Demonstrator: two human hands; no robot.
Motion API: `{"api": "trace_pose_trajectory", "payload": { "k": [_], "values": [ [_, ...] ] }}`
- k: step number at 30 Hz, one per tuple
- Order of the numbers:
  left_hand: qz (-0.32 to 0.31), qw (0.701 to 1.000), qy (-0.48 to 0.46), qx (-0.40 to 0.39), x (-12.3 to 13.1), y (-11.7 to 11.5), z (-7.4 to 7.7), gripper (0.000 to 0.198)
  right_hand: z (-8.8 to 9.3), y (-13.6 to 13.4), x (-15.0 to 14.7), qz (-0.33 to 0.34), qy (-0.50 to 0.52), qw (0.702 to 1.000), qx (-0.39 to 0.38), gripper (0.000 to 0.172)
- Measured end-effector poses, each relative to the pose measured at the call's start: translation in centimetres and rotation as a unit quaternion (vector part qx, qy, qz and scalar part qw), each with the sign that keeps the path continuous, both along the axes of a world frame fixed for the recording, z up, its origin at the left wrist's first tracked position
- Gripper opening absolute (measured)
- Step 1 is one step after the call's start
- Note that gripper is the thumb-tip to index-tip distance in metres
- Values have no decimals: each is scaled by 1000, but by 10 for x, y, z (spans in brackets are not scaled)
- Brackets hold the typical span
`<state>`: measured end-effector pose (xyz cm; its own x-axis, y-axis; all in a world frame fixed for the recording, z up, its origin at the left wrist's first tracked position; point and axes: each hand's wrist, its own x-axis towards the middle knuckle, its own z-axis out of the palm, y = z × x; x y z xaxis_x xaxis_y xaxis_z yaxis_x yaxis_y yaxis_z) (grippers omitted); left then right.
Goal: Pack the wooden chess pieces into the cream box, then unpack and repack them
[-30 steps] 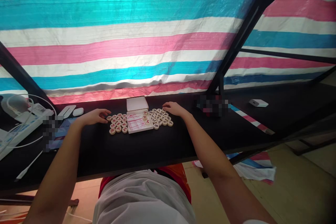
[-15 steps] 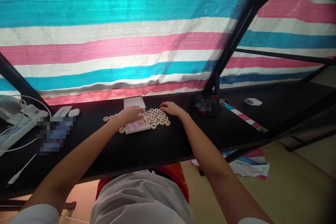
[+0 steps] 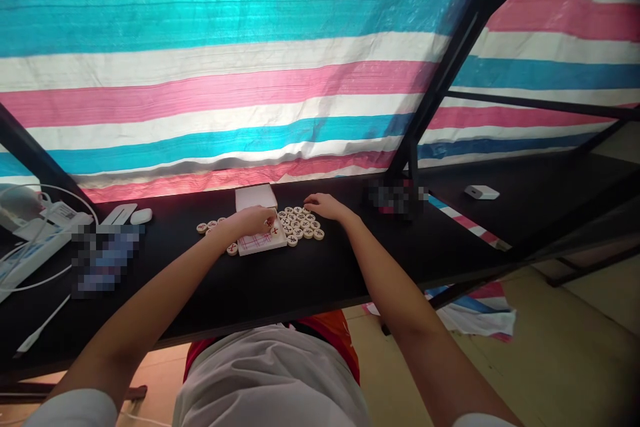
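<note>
A small white box (image 3: 260, 242) with its lid (image 3: 254, 197) folded back stands on the black table. Pink grid lines show on its floor, and a red-marked Chinese chess piece (image 3: 275, 231) lies in its right side. Over the box, my left hand (image 3: 256, 219) is closed with its fingertips pinching another Chinese chess piece (image 3: 270, 221) with red marking. My right hand (image 3: 323, 205) rests at the far edge of a cluster of dark-marked pieces (image 3: 299, 223), fingers loosely bent and apart from any grip. Left of the box, several pieces (image 3: 202, 228) are partly hidden by my left wrist.
A power strip (image 3: 47, 243) with white cables, a white earbud case (image 3: 141, 216) and a blurred-out blue object (image 3: 107, 260) lie to the left. A blurred dark object (image 3: 395, 199) stands to the right, before a black frame post (image 3: 445, 80). Striped sheeting (image 3: 225, 20) hangs behind.
My left fingers have drawn closer together, and a red-marked piece now shows at their tips above the box. My right hand stays in place.
</note>
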<state>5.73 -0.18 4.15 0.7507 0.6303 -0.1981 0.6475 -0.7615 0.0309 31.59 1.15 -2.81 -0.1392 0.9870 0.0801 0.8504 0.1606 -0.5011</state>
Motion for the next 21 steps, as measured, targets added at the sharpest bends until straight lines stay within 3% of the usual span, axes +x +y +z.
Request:
{"api": "trace_pose_trajectory", "payload": {
  "k": [3,6,9,12,15,17,21],
  "values": [
    [-16,1000,-24,6,3,-2,4,18,0,0,0,0,1,1000,2,27],
    [-13,993,-114,1,-14,-3,14,19,0,0,0,3,-3,1000,0,27],
    [40,974,-223,13,-58,-8,26,26,1,-1,0,-1,-3,1000,-4,28],
    [140,952,-272,18,-118,-17,28,34,3,-3,0,-3,1,1000,-6,28],
    [223,937,-267,-5,-172,-23,13,39,4,-3,-1,-1,1,1000,-8,28],
    [251,930,-268,-30,-195,-25,-3,41,4,-3,-1,0,-1,1000,-8,28],
    [254,929,-251,-101,-206,-24,-28,44,6,-4,-2,-2,1,1000,-6,27]
  ]
}}
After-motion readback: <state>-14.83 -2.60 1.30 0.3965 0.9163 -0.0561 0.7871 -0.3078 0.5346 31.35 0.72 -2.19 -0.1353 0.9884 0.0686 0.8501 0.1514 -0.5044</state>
